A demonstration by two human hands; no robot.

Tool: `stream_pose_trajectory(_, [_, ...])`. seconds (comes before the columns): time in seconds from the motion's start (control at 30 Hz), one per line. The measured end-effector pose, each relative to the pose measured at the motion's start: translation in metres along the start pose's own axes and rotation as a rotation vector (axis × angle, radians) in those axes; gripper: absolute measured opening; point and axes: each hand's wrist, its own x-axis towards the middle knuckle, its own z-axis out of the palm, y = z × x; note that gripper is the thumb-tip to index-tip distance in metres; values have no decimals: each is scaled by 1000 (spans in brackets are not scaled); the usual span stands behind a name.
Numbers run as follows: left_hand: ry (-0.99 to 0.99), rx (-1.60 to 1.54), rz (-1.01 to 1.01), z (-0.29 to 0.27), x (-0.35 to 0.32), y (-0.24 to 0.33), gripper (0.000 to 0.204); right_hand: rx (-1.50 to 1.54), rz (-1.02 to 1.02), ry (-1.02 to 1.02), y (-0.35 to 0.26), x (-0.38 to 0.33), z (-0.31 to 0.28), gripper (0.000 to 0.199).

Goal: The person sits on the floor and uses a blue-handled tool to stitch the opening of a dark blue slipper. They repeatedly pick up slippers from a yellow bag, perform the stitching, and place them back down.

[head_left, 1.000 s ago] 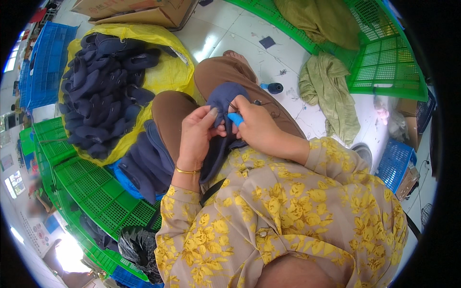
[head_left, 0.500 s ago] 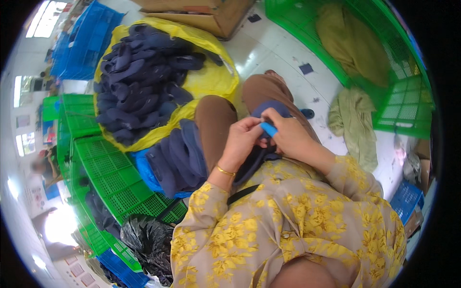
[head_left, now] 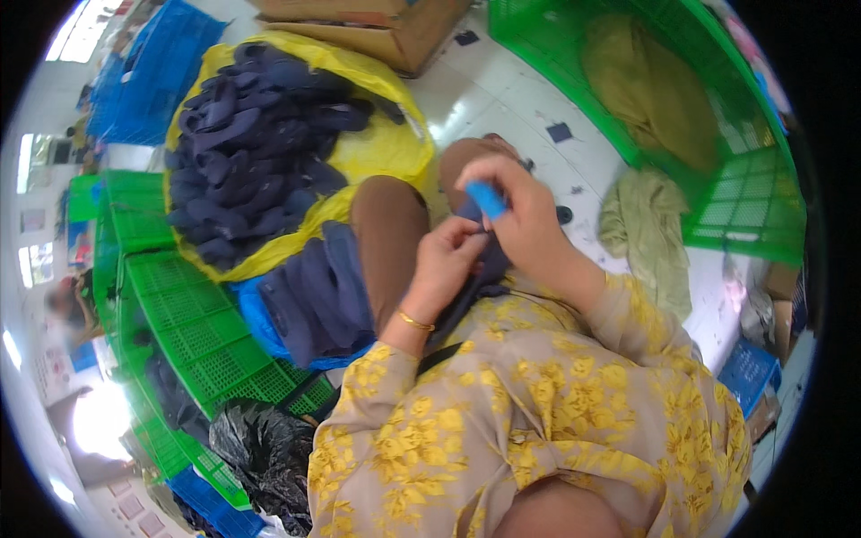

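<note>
My left hand [head_left: 439,269], a gold bracelet at its wrist, pinches the edge of a dark navy fabric piece [head_left: 492,260] lying over my lap. Above and right of it is my right hand [head_left: 531,220], raised off the fabric with curled fingers. A bright blue wrap [head_left: 485,199] covers one of its fingers. Whatever those fingertips hold is too small and blurred to make out. Beside my left knee stand several similar navy pieces [head_left: 305,300], side by side on a blue bag [head_left: 256,314].
A yellow sack [head_left: 386,161] at the far left bears a heap of navy slipper-shaped pieces [head_left: 238,152]. Green crates [head_left: 184,314] line the left, near a black plastic bag [head_left: 260,457]. On the right are a large green crate [head_left: 744,211] and an olive cloth [head_left: 646,229]. A cardboard box [head_left: 386,40] stands ahead.
My right hand has lifted away from the fabric, up and slightly left, parting from my left hand. The left hand keeps its pinch. The whole view has shifted a little.
</note>
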Motion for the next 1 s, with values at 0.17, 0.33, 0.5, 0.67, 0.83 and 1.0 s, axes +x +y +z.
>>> stream_pose_trajectory(0.17, [50,14,-27,-1,-3,14,16,781,575,-83,-35,20,-41,10])
stream_pose_trajectory(0.33, [52,8,39,-3,1,5,15,790,202,48,-68,29,-170,29])
stream_pose_trajectory(0.5, [69,55,37,3,3,9,13,1014,12,-14,-106,2,-297,32])
stream_pose_trajectory(0.67, [266,449,437,4,6,2,9,1119,-60,-110,-113,-36,-277,31])
stream_pose_trajectory(0.83, [244,633,755,7,4,11,9,1236,-90,-482,-126,-58,-247,29])
stream_pose_trajectory(1.0, [42,765,257,14,-11,56,13,1237,-160,-1003,-146,-48,-214,29])
